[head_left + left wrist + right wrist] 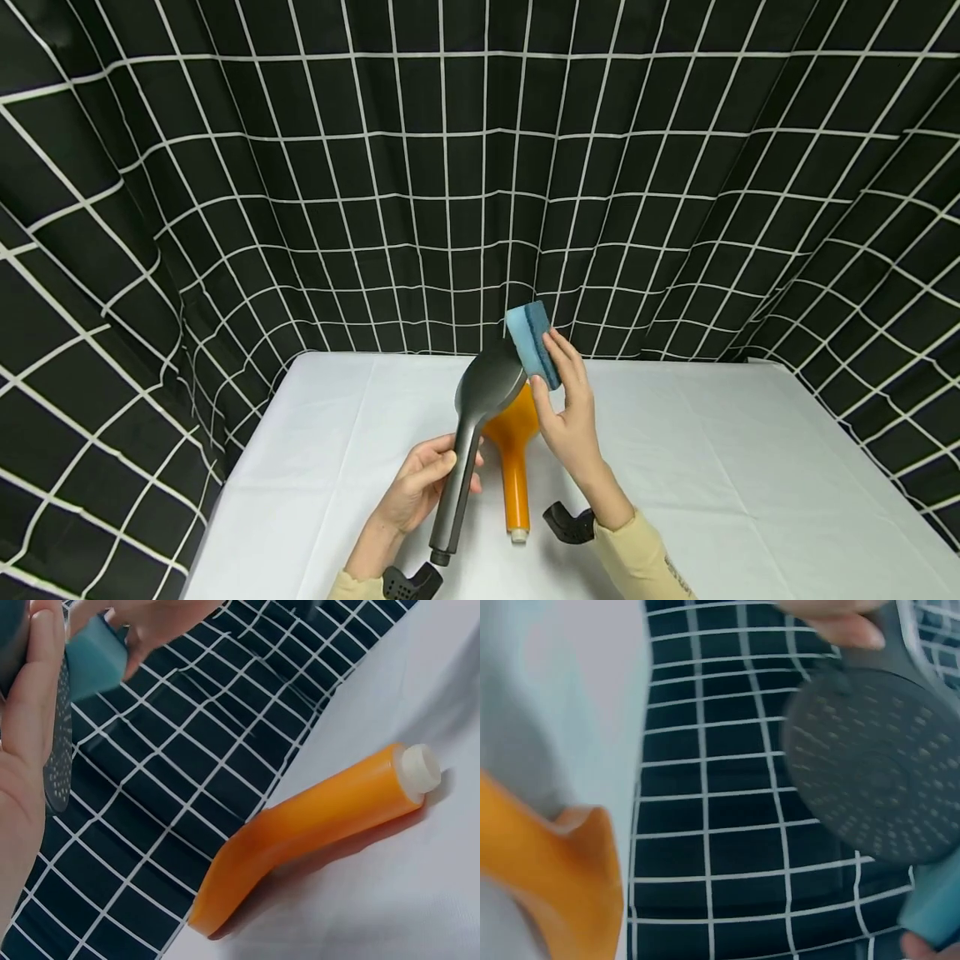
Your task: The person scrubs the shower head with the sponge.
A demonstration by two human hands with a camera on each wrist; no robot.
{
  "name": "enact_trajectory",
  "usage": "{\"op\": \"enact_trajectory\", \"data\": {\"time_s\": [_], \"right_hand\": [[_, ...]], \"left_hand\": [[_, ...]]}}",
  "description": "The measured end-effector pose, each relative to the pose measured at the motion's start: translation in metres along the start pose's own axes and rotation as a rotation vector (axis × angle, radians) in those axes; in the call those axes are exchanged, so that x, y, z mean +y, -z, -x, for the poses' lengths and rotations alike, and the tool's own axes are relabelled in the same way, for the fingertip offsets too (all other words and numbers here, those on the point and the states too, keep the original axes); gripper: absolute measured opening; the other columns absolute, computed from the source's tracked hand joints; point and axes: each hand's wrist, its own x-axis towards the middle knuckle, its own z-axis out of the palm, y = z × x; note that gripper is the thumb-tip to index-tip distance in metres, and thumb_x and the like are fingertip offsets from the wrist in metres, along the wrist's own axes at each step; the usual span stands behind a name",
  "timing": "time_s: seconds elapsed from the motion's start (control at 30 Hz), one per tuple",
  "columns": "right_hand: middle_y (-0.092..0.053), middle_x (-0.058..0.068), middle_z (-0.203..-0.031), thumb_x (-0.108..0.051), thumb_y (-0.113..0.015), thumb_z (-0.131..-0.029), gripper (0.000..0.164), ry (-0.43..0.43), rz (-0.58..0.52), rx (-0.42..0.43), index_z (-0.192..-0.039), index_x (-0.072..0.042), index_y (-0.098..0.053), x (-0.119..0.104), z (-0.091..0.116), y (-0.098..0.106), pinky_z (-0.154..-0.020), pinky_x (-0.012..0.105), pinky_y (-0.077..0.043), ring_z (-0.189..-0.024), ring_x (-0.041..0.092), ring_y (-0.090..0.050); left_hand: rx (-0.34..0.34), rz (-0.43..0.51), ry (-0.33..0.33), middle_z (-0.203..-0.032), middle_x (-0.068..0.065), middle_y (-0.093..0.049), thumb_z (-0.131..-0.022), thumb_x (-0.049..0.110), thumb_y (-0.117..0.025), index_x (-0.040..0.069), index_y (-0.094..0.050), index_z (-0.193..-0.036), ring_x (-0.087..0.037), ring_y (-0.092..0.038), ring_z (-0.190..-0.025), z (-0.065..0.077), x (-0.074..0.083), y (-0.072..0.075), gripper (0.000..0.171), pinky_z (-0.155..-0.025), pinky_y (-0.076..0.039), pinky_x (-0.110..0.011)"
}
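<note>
My left hand grips the handle of a dark grey shower head, raised off the table and tilted with its round head up and to the right. In the right wrist view the nozzle face of that shower head shows, dotted with small holes. Between thumb and fingers, my right hand pinches a two-tone blue sponge against the far right edge of the head. An orange shower head with a whitish threaded end lies on the table behind and below the grey one.
A white cloth covers the table. Black curtains with a white grid hang behind it and along both sides. Black wrist mounts sit at both wrists.
</note>
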Motion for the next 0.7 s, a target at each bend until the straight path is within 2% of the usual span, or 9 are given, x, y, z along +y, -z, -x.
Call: {"op": "enact_trajectory", "data": {"time_s": [0.1,0.17,0.27,0.37,0.43,0.5,0.57,0.7], "right_hand": [[-0.037,0.033,-0.132,0.006,-0.053,-0.083,0.043,0.165,0.034,0.024,-0.125,0.01,-0.049,0.005,0.011,-0.005,-0.103,0.027,-0.032,-0.119,0.046,-0.037],[-0.039,0.032,-0.131,-0.003,-0.054,-0.084,0.04,0.295,0.078,0.012,-0.123,0.006,-0.053,0.011,0.021,-0.009,-0.104,0.034,-0.032,-0.118,0.049,-0.035],[-0.044,0.028,-0.129,-0.014,-0.051,-0.089,0.034,0.484,0.196,-0.063,-0.12,-0.001,-0.058,0.017,0.036,-0.015,-0.104,0.043,-0.03,-0.118,0.049,-0.035],[-0.047,0.025,-0.129,-0.018,-0.048,-0.093,0.033,0.588,0.273,-0.129,-0.12,-0.003,-0.06,0.019,0.044,-0.017,-0.105,0.045,-0.029,-0.118,0.048,-0.037],[-0.047,0.025,-0.13,-0.018,-0.048,-0.093,0.033,0.584,0.274,-0.124,-0.119,-0.004,-0.06,0.021,0.043,-0.017,-0.105,0.045,-0.029,-0.12,0.048,-0.037],[-0.046,0.025,-0.13,-0.017,-0.051,-0.09,0.033,0.519,0.227,-0.082,-0.119,-0.003,-0.06,0.023,0.037,-0.014,-0.105,0.045,-0.03,-0.121,0.048,-0.035],[-0.044,0.027,-0.131,-0.012,-0.055,-0.087,0.035,0.423,0.163,-0.043,-0.12,-0.001,-0.059,0.024,0.029,-0.011,-0.104,0.044,-0.03,-0.122,0.048,-0.034],[-0.039,0.028,-0.134,0.006,-0.056,-0.081,0.044,0.173,0.059,-0.017,-0.124,0.005,-0.052,0.015,0.012,-0.005,-0.103,0.03,-0.032,-0.122,0.043,-0.035]], "left_hand": [[0.009,0.013,-0.016,-0.106,-0.006,-0.063,-0.095,-0.009,-0.02,-0.005,-0.05,-0.123,-0.017,-0.067,-0.084,0.0,0.001,0.0,0.041,-0.071,-0.051,-0.022],[0.022,0.019,-0.026,-0.105,-0.007,-0.063,-0.095,-0.008,-0.02,-0.004,-0.051,-0.122,-0.016,-0.067,-0.083,0.0,0.001,0.0,0.041,-0.07,-0.051,-0.022],[0.036,0.031,-0.042,-0.105,-0.007,-0.063,-0.096,-0.008,-0.018,-0.004,-0.052,-0.12,-0.016,-0.067,-0.083,-0.001,0.001,0.0,0.042,-0.072,-0.051,-0.023],[0.042,0.035,-0.046,-0.104,-0.008,-0.063,-0.096,-0.008,-0.018,-0.004,-0.052,-0.12,-0.016,-0.067,-0.083,-0.001,0.001,-0.001,0.042,-0.073,-0.052,-0.023],[0.041,0.035,-0.042,-0.105,-0.009,-0.062,-0.096,-0.008,-0.018,-0.004,-0.051,-0.12,-0.016,-0.067,-0.084,-0.001,0.001,-0.001,0.041,-0.073,-0.052,-0.024],[0.035,0.027,-0.036,-0.105,-0.009,-0.062,-0.096,-0.007,-0.02,-0.005,-0.051,-0.121,-0.016,-0.067,-0.083,-0.002,0.002,-0.001,0.04,-0.072,-0.052,-0.023],[0.031,0.016,-0.031,-0.105,-0.008,-0.063,-0.096,-0.007,-0.021,-0.005,-0.051,-0.121,-0.016,-0.067,-0.083,-0.001,0.002,-0.002,0.039,-0.072,-0.051,-0.023],[0.019,0.016,-0.029,-0.105,-0.007,-0.063,-0.095,-0.008,-0.022,-0.006,-0.05,-0.121,-0.016,-0.067,-0.083,-0.001,0.002,-0.002,0.039,-0.072,-0.051,-0.023]]}}
